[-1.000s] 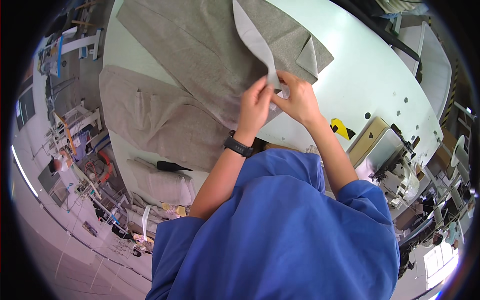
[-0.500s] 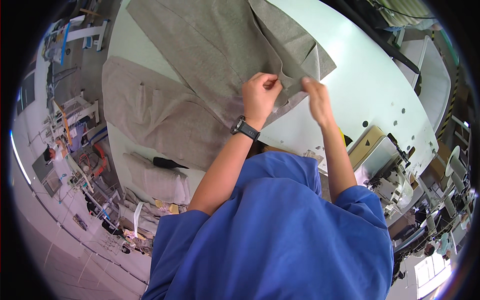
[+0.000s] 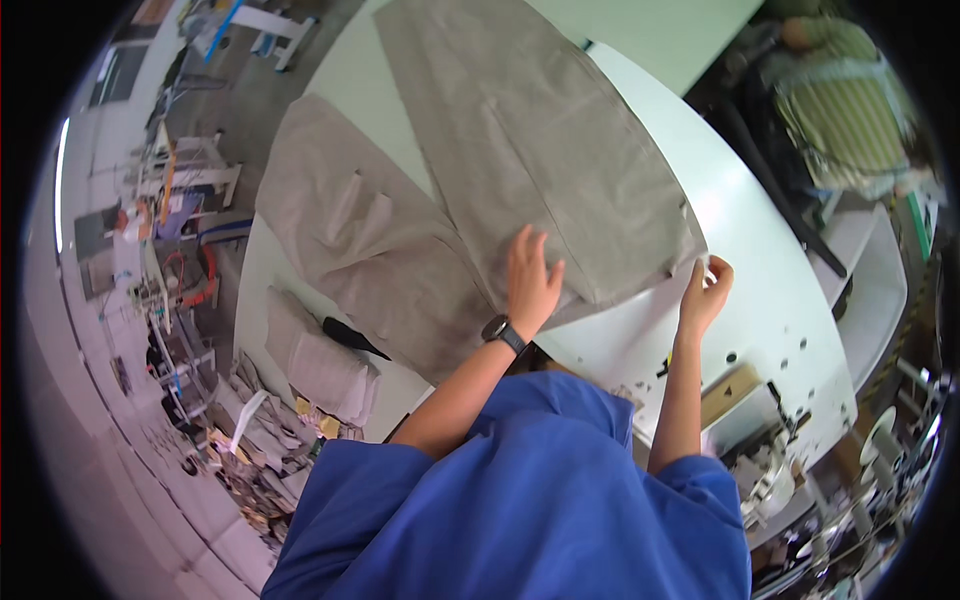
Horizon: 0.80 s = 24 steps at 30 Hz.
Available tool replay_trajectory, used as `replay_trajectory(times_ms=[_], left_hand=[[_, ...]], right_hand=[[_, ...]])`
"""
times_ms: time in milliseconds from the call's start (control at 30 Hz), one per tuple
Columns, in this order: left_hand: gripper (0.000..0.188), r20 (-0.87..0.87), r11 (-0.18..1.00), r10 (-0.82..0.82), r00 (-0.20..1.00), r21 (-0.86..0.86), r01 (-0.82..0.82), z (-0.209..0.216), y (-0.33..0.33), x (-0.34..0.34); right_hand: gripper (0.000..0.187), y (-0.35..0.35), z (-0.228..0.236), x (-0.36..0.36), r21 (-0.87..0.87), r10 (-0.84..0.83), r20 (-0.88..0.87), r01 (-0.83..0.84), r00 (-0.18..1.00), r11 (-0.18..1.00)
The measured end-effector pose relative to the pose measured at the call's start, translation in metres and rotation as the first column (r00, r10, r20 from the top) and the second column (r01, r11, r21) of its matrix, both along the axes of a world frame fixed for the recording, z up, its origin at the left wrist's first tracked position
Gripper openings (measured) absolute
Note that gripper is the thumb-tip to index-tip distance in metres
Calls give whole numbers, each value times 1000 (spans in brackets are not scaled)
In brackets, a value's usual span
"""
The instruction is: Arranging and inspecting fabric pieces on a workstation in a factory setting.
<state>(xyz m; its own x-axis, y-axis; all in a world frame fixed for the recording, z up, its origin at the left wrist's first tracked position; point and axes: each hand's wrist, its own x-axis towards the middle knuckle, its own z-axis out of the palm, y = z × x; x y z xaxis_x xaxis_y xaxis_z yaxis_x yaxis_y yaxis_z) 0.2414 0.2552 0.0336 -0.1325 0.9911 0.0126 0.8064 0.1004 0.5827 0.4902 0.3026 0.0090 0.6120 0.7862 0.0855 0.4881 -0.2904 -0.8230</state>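
A large grey-beige cloth garment piece (image 3: 560, 150) lies spread on the pale tabletop, a seam line running down it. My left hand (image 3: 532, 285) rests open on its near part, fingers spread. At the garment's right corner, my right hand (image 3: 705, 295) is closed, with thumb and forefinger pinching the edge of the cloth. A second spread of the same cloth (image 3: 330, 215), rumpled and with small raised flaps, lies to the left. Whether the two join beneath the overlap I cannot tell.
Folded grey cloth (image 3: 315, 355) with a black pointed piece (image 3: 352, 338) on it lies at the left edge. A sewing machine (image 3: 765, 480) stands near right. A white trough (image 3: 875, 270) and a person in a striped top (image 3: 840, 120) are beyond the table's right edge.
The garment's folded-over right part now lies flat. My left hand has gone from pinching the cloth to lying open on it; my right hand has moved right and down to the corner.
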Motion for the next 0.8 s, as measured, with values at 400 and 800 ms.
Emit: replay_trajectory(times_ms=[400,800], left_hand=[[73,-14,967,7,1000,-255,-10,-17,-46,-23],[73,-158,378,915,371,19,-925,-64,-213,-182]], right_hand=[[39,81,-49,0,-353,150,-343,-276,927,894],[39,6,4,-26,0,467,335,-495,818,869]])
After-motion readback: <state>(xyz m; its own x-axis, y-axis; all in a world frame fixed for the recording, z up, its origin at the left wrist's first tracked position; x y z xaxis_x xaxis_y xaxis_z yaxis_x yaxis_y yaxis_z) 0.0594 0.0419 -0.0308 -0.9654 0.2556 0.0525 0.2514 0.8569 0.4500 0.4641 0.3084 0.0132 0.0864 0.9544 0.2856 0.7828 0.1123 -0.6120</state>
